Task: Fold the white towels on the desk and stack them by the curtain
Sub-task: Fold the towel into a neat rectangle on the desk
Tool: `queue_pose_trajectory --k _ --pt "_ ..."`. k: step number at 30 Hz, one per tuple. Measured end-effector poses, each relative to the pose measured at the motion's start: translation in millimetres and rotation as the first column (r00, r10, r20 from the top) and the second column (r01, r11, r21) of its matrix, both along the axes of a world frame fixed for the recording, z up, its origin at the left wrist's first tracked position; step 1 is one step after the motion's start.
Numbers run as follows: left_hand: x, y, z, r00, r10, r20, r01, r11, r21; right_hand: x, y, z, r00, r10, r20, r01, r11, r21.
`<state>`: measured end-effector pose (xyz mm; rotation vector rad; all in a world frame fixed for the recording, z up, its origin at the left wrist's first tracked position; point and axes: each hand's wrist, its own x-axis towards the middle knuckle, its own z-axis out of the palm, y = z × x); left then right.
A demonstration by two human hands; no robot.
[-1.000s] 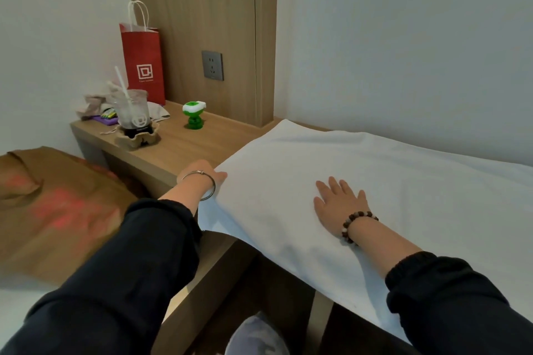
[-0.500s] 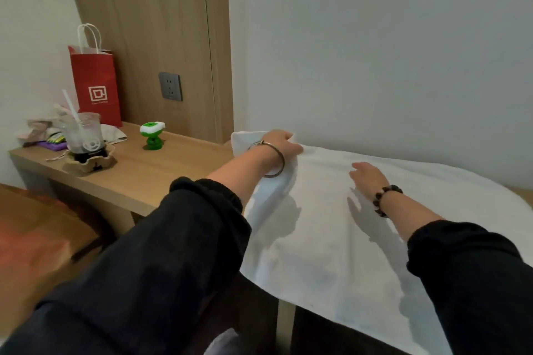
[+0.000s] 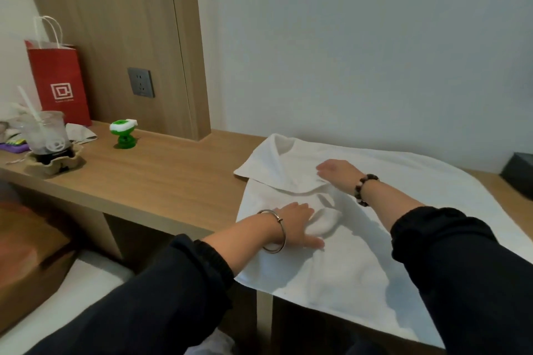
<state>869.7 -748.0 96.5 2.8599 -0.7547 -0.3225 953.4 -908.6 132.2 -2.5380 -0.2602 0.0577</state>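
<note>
A large white towel (image 3: 409,210) is spread over the right part of the wooden desk (image 3: 173,176), its near edge hanging over the front. Its far left corner is turned over into a loose flap (image 3: 277,164). My left hand (image 3: 294,225), with a metal bangle at the wrist, lies on the towel near its left edge and grips a bunched lump of cloth between thumb and fingers. My right hand (image 3: 337,171), with a bead bracelet, is farther back at the flap's edge, its fingers curled onto the cloth. No curtain shows.
On the desk's left stand a red paper bag (image 3: 59,81), a plastic cup with a straw (image 3: 46,135) in a cardboard holder, and a small green and white gadget (image 3: 124,132). A wall socket (image 3: 140,82) sits above. A black box (image 3: 519,179) lies at the right edge.
My left hand carried the towel's far left corner back, left it folded over, and came nearer to grip bunched cloth. My right hand moved left onto the flap's edge.
</note>
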Motion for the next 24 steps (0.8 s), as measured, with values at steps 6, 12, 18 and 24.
queue_pose_trajectory --k 6,12,18,24 --pt "-2.7 6.8 -18.9 0.996 0.014 0.093 -0.018 0.999 0.05 0.1 19.3 -14.5 0.999 0.051 -0.019 -0.054 0.948 -0.313" --pt "0.3 18.8 -16.3 0.982 -0.022 0.189 0.026 0.999 -0.019 -11.4 13.3 -20.6 0.974 0.075 0.214 0.071 0.796 -0.601" --pt "28.6 47.7 -4.4 0.928 -0.111 0.356 0.025 0.971 0.237 -20.5 -20.7 -9.5 0.967 -0.241 0.079 0.244 0.803 -0.544" --pt "68.4 77.1 10.9 0.917 0.115 0.381 -0.279 0.869 0.409 -39.7 -5.4 -9.4 0.971 -0.209 -0.118 0.132 0.875 -0.466"
